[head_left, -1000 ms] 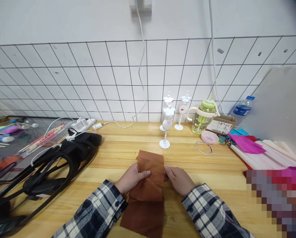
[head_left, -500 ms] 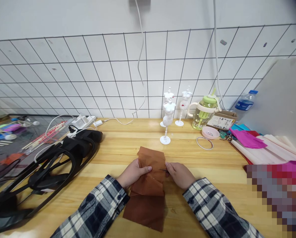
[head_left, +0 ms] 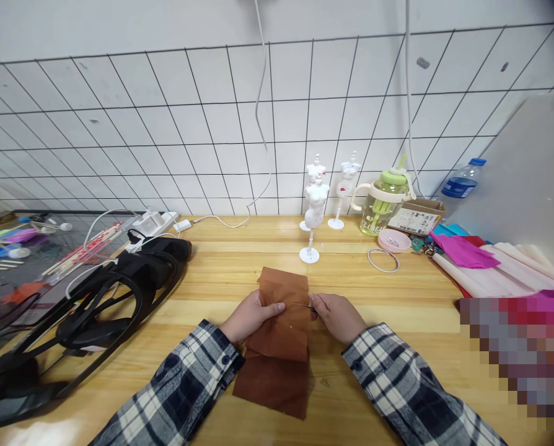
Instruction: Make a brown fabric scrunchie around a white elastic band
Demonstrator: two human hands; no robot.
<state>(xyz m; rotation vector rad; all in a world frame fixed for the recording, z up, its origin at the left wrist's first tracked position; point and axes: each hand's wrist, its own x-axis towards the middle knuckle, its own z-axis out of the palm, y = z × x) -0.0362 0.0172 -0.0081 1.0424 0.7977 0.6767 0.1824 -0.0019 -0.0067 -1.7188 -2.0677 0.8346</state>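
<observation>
1 brown cloth (head_left: 279,325) lies on the table (head_left: 398,297), long axis running away from the person. The left hand (head_left: 251,316) pinches its left edge; the right hand (head_left: 337,316) pinches 1 needle (head_left: 306,306) pointing left into the cloth. 3 white mannequins (head_left: 315,207) stand beyond.

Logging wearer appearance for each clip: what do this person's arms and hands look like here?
Both arms wear long sleeves of a plaid shirt checked in dark navy, grey and white. The left sleeve has a buttoned cuff with dark buttons showing; the right sleeve matches it. The left hand and right hand are bare, with no gloves; no rings or watch are visible.
</observation>
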